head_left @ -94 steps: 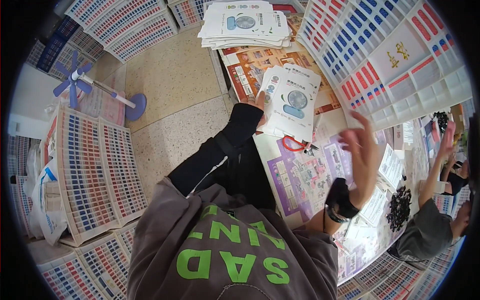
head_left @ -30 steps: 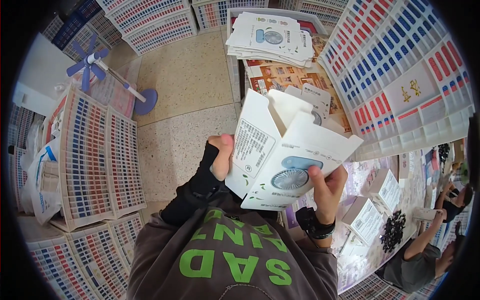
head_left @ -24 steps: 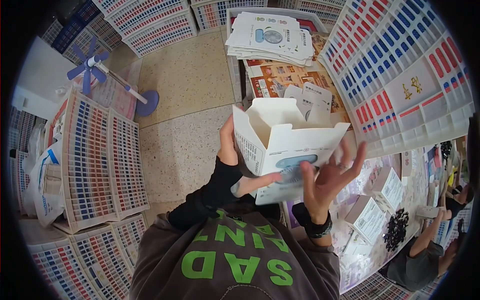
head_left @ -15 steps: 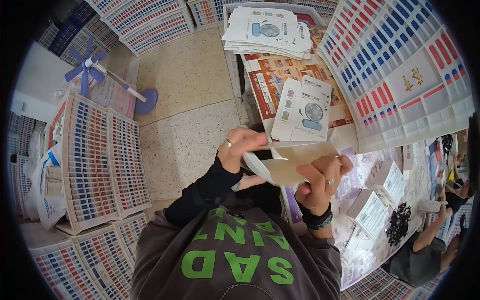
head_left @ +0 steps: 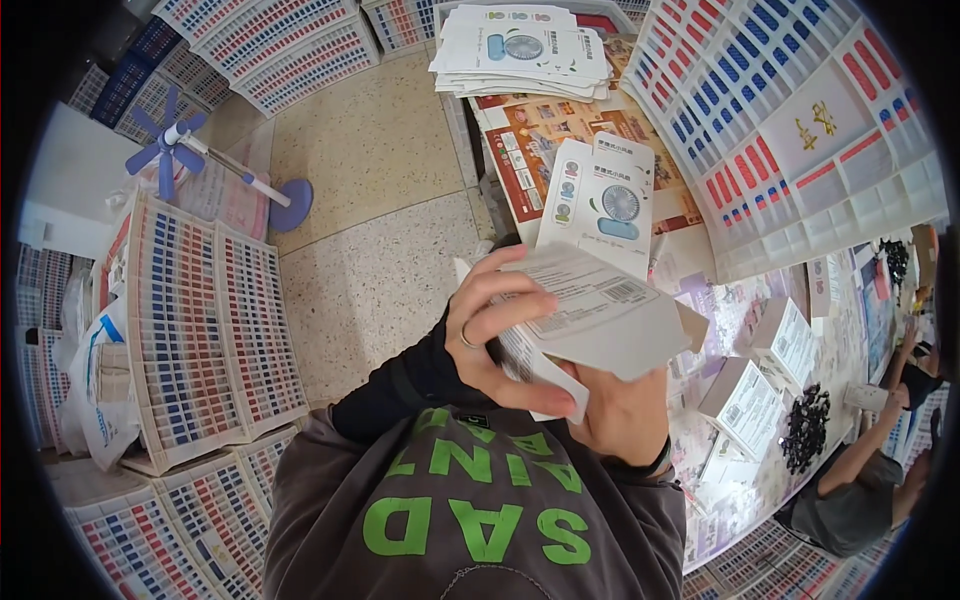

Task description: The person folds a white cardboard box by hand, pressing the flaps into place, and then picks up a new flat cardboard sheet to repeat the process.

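both hands close on a white carton held up just in front of the chest. the left hand wraps its near side, fingers curled over the top panel and thumb pressed along the lower flap; the right hand cups it from underneath, so its fingers are mostly hidden behind the carton but clearly bear on it. the carton looks half formed, its panels skewed and a brown inner edge showing at the far right corner. to square it well, i judge the thumb should run the flap flat along its crease while the lower hand keeps the walls from collapsing.

beyond the carton, a flat printed box blank lies on the table, and further off a stack of blanks. finished white boxes sit to the carton's right, close enough to knock. left of it, the speckled floor offers open room, edged by striped trays.
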The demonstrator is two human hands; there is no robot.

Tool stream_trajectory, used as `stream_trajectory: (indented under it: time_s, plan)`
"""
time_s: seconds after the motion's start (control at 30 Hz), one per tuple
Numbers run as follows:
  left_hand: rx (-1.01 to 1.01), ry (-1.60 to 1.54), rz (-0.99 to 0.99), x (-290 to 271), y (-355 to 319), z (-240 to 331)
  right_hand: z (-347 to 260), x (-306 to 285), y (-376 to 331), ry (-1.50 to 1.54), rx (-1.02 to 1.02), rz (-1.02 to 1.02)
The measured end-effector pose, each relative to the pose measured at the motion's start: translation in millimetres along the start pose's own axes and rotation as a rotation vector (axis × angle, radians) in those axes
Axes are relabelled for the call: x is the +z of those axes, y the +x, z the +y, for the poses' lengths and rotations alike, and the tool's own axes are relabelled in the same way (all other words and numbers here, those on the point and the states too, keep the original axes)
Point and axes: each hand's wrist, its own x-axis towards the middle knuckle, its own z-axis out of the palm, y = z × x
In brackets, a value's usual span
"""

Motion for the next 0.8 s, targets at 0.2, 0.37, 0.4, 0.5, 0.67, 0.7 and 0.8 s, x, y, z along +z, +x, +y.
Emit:
stream_trajectory:
  time_s: [0.2,0.37,0.4,0.5,0.67,0.7,0.8]
  plan:
    - [0.035,0.095,0.011,-3.8,5.1,7.7,13.4,1.1,-8.6,0.314,0.090,-0.159]
    - [0.125,0.261,0.182,-15.6,-2.0,1.0,15.0,-3.8,-3.4,-0.228,-0.098,0.464]
    - [0.139,0.235,0.262,-14.8,-1.8,-0.9,20.7,-0.2,-0.1,-0.320,-0.101,0.560]
    - [0.058,0.049,0.274,-13.1,-0.6,8.4,26.9,9.7,8.6,0.051,0.127,0.660]
    - [-0.100,-0.028,0.109,-20.1,-3.3,8.0,41.0,13.1,16.5,1.267,0.441,-0.064]
    - [-0.112,-0.035,0.118,-20.4,-2.6,7.1,42.5,15.6,15.6,1.268,0.442,-0.067]
    - [0.058,0.035,0.187,-21.3,3.1,7.0,44.9,20.2,14.0,1.407,0.380,-0.097]
